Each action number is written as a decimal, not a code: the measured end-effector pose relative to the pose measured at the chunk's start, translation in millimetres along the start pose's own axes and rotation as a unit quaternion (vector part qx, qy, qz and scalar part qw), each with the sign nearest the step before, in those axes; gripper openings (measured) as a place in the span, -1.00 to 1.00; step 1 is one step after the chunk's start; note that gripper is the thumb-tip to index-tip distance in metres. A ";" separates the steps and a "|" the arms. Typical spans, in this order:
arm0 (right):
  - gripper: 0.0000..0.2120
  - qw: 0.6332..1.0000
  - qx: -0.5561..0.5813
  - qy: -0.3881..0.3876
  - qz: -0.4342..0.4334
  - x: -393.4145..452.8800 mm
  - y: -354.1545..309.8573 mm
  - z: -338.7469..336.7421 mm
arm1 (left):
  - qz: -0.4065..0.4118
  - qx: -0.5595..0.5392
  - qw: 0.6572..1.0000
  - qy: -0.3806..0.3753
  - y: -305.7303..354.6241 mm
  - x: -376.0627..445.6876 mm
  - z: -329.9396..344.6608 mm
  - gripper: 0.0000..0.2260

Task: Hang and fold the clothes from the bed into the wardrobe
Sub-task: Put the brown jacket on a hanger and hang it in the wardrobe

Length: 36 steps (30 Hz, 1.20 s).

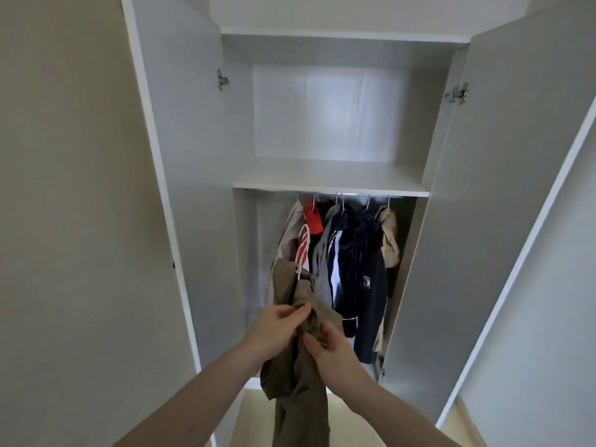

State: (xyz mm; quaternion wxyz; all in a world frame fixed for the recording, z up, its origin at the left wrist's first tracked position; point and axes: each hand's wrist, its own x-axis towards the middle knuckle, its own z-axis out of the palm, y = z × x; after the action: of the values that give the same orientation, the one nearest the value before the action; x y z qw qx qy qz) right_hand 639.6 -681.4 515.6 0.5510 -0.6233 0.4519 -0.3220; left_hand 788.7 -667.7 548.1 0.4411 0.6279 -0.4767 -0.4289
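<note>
- Head view: a white wardrobe (329, 175) stands with both doors swung wide; under its bare shelf (329, 179) a row of hung clothes (351, 253) fills the rail, dark jackets in the middle and a beige one at the far right.
- The left hand (274, 330) pinches the brown garment (296, 375) with curled fingers; the right hand (332, 346) grips the same cloth just below and right of it.
- A white hanger (303, 250) rises from the top of the garment, above and beyond both hands, near the left end of the hung row.
- Most of the cloth hangs below the grip, bunched and twisted.
- The step looks like settling the garment on its hanger; it would go best by straightening the bunched cloth first, then lifting the hook to the gap at the rail's left.
- Whether the hook is on the rail I cannot tell.
</note>
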 end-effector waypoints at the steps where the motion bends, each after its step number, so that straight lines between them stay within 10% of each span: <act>1: -0.85 1.000 -0.005 -0.022 -0.001 15.4 1.8 -5.6 | -0.006 0.016 1.000 0.013 -0.2 13.6 0.5 -0.79; 11: -0.68 0.965 -0.106 -0.236 -0.051 143.7 -5.9 -38.5 | 0.002 0.105 0.962 0.252 -15.2 124.9 -17.3 -0.81; 24: -0.64 0.957 -0.257 -0.128 -0.043 336.3 19.2 -70.5 | -0.020 0.201 0.943 0.264 -60.6 259.1 -73.4 -0.90; 36: -0.39 0.834 -0.537 -0.100 -0.078 513.1 18.2 -29.8 | 0.010 0.210 0.944 0.254 -87.1 365.7 -109.3 -0.92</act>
State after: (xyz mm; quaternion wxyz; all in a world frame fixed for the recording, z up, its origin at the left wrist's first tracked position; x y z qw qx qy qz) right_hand 806.2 -1163.9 453.8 0.1448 -0.8833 0.4459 -0.0063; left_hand 977.7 -995.6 447.6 0.4098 0.7897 -0.4345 -0.1404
